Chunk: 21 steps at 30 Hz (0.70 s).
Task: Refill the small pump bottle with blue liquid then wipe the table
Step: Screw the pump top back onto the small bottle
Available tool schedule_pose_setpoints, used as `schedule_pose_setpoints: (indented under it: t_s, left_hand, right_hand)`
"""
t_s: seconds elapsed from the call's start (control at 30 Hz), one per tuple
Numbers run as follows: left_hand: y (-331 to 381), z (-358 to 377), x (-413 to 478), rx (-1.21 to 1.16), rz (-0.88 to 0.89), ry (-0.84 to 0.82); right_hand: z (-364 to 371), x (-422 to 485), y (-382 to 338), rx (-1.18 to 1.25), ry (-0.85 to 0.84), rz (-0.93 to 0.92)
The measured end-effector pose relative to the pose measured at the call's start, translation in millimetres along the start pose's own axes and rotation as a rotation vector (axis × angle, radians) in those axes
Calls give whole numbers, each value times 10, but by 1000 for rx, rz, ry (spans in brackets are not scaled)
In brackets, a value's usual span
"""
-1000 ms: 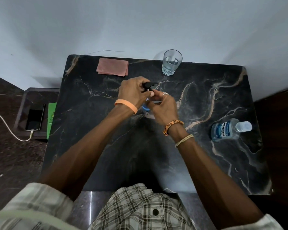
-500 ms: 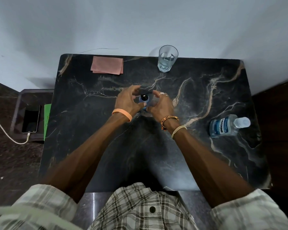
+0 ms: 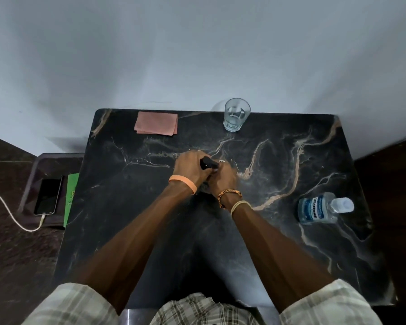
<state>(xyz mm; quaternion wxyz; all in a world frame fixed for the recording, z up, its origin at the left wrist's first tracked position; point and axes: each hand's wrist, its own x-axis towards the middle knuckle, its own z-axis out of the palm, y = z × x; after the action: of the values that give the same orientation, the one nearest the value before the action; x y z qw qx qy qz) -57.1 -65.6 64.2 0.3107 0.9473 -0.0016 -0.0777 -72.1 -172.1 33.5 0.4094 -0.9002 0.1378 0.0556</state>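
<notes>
The small pump bottle's black pump head (image 3: pixel 208 163) shows between my two hands at the middle of the black marble table (image 3: pixel 131 207). My left hand (image 3: pixel 190 166) grips the pump head from the left. My right hand (image 3: pixel 224 178) wraps the bottle's body from the right, hiding it. A clear bottle of blue liquid (image 3: pixel 317 208) with a white cap lies on its side at the right. A folded pink cloth (image 3: pixel 156 123) lies at the back left.
A drinking glass (image 3: pixel 236 114) stands at the table's back edge by the wall. Left of the table, a lower stand holds a phone (image 3: pixel 47 197) on a charging cable and a green card (image 3: pixel 70 198).
My hands closed together on the pump bottle again, the left one covering the pump head. The camera tilted so the table sits lower in view.
</notes>
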Motion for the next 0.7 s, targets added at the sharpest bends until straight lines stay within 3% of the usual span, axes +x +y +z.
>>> schedule_pose_setpoints:
  t_s: [0.13,0.47,0.7]
  left_hand:
    - [3,-60,57,-48,1,-64]
    - [12,-17,25,-185,-35,4]
    - [-12,15,0,-118,-54,41]
  right_hand:
    - [-54,1,-61,11,-74,22]
    - [-57,24,-39,-27,-140,14]
    - [-83,-2,-53,-2,-102,-8]
